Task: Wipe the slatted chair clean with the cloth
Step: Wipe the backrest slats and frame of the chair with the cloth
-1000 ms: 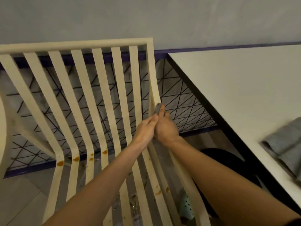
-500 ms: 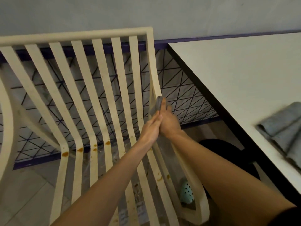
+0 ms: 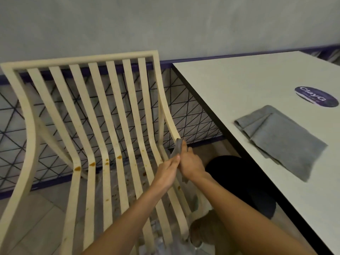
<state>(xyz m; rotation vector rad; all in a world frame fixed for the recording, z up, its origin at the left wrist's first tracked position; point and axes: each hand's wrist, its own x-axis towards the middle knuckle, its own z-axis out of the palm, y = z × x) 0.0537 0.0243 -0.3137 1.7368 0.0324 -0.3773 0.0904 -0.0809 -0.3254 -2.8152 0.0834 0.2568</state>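
A cream slatted chair point(image 3: 114, 115) fills the left and middle of the head view, with brown stains near the bend of several slats. My right hand point(image 3: 191, 162) grips a small grey cloth point(image 3: 177, 147) pressed against the chair's right side rail, where back meets seat. My left hand point(image 3: 168, 172) lies against the right hand from the left, fingers together and touching the cloth's lower part. Much of the cloth is hidden inside the hands.
A white table point(image 3: 257, 92) with a dark edge stands to the right, carrying a folded grey cloth point(image 3: 283, 140) and a round purple sticker point(image 3: 316, 96). A dark wire mesh fence point(image 3: 189, 118) runs behind the chair. A black round object point(image 3: 244, 181) sits under the table.
The view has tilted up and pulled back, showing more of the wall and table. Both hands remain clasped on the cloth at the right rail, slightly lower along it.
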